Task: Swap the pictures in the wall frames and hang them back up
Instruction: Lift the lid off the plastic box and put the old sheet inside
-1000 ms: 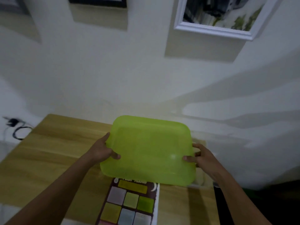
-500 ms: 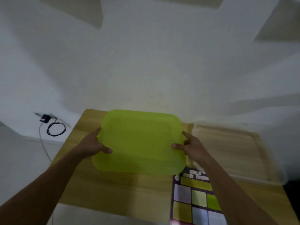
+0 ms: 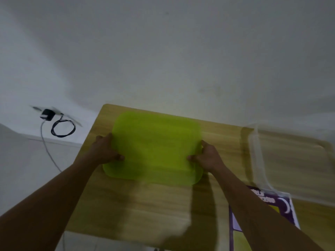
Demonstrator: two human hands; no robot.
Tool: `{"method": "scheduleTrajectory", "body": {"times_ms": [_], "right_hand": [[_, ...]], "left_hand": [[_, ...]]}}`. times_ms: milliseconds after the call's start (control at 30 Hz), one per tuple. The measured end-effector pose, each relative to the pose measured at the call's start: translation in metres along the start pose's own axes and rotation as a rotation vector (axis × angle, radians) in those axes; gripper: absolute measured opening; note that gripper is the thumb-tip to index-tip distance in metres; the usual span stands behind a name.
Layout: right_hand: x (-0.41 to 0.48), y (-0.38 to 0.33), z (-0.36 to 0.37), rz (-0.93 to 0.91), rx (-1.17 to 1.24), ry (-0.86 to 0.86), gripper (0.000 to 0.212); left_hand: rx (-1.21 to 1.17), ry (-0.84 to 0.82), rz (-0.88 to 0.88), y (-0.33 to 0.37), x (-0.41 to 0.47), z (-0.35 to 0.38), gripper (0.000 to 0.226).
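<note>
A translucent lime-green plastic lid [image 3: 155,147] lies low over the far left part of the wooden table [image 3: 145,205]. My left hand [image 3: 105,151] grips its left edge, thumb on top. My right hand [image 3: 206,156] grips its right edge the same way. No wall frame is in view now. A purple picture sheet with coloured squares [image 3: 261,214] lies on the table at the near right, partly under my right forearm.
A clear plastic box [image 3: 293,160] stands on the table's right side. A black plug with a coiled cable [image 3: 54,122] hangs on the white wall [image 3: 163,51] to the left of the table. The view is blurred by motion.
The view has dropped from the wall frames down to the table. Both hands have carried the green lid leftward and down toward the tabletop, away from the clear box.
</note>
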State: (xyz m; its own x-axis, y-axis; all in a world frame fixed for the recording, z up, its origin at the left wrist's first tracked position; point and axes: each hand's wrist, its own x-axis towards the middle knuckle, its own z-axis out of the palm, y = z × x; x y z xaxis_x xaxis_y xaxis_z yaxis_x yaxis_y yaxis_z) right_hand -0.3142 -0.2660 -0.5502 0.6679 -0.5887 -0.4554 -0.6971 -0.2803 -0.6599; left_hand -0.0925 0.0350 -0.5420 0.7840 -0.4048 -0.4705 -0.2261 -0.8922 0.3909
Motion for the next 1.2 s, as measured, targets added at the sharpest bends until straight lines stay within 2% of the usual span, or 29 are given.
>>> {"method": "scheduleTrajectory", "body": {"times_ms": [200,267,333,433,533,667,767,867,1000,1067,1200], "right_hand": [[-0.007,-0.009,0.009,-0.016,-0.144,0.055,0.060],[-0.015,-0.012,0.008,-0.033,-0.153,0.055,0.062],[-0.026,-0.012,0.002,-0.041,-0.163,0.071,0.067],[-0.055,-0.010,-0.013,-0.036,-0.181,0.056,0.062],[-0.090,0.003,-0.033,-0.028,-0.201,0.049,0.058],[-0.136,0.041,-0.061,0.028,-0.177,0.024,0.045],[-0.168,0.083,-0.081,0.068,-0.212,0.040,0.024],[-0.190,0.140,-0.099,0.162,-0.185,0.061,0.035],[-0.219,0.193,-0.112,0.299,-0.275,0.160,0.047],[-0.228,0.210,-0.114,0.361,-0.269,0.175,0.045],[-0.232,0.233,-0.107,0.327,-0.304,0.191,0.045]], "left_hand": [[0.065,0.019,0.007,0.000,0.007,0.003,0.119],[0.042,0.075,-0.002,0.004,0.001,0.004,0.117],[0.007,0.197,0.029,0.013,-0.011,0.011,0.099],[-0.123,0.349,0.148,0.045,-0.047,0.032,0.065],[-0.221,0.416,0.320,0.087,-0.095,0.066,0.045],[-0.262,0.307,0.477,0.138,-0.152,0.124,0.050],[-0.237,0.110,0.406,0.174,-0.189,0.161,0.052],[-0.214,0.014,0.350,0.202,-0.221,0.199,0.052],[-0.162,0.000,0.272,0.220,-0.250,0.245,0.055],[-0.139,0.009,0.234,0.230,-0.263,0.260,0.046],[-0.105,0.046,0.234,0.245,-0.283,0.281,0.030]]}}
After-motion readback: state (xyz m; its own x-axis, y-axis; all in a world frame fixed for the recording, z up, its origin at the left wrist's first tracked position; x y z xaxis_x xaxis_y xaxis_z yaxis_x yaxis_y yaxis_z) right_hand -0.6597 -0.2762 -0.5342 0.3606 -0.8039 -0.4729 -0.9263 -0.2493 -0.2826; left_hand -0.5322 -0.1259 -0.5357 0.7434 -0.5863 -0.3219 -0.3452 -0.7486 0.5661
